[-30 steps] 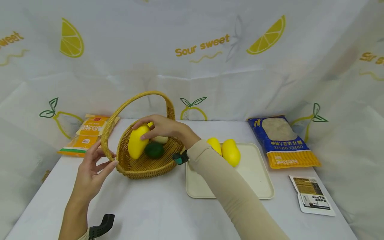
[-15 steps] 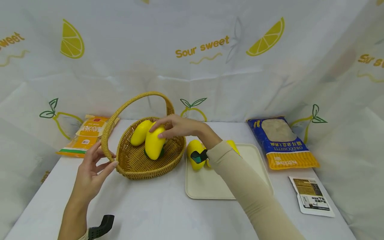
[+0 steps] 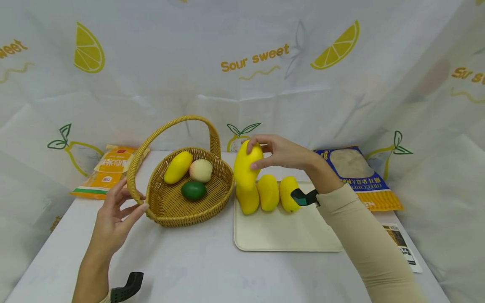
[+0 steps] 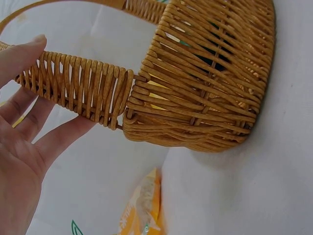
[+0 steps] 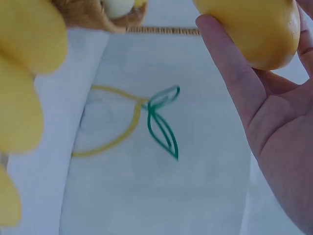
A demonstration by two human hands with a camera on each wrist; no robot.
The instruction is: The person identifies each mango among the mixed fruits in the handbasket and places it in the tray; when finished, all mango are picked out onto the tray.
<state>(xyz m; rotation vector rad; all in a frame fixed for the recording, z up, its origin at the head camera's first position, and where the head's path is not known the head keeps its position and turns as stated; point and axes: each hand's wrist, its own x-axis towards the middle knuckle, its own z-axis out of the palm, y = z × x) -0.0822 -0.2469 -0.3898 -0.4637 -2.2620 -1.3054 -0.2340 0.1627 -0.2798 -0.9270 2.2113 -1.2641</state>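
My right hand grips a yellow mango between thumb and fingers, raised over the left back part of the cream tray. Below it on the tray lie three more mangoes in a row, the leftmost mango partly covered by the held one. My left hand pinches the base of the handle of the wicker basket. Inside the basket sit another mango, a pale peach-like fruit and a dark green oval fruit.
An orange food bag lies behind the left hand. To the tray's right are a blue and yellow pasta bag, partly behind the right arm, and a flat white and brown packet. A printed curtain hangs behind the table.
My right hand has lifted a mango out of the basket and carried it right, over the tray. The left hand has stayed on the basket handle.
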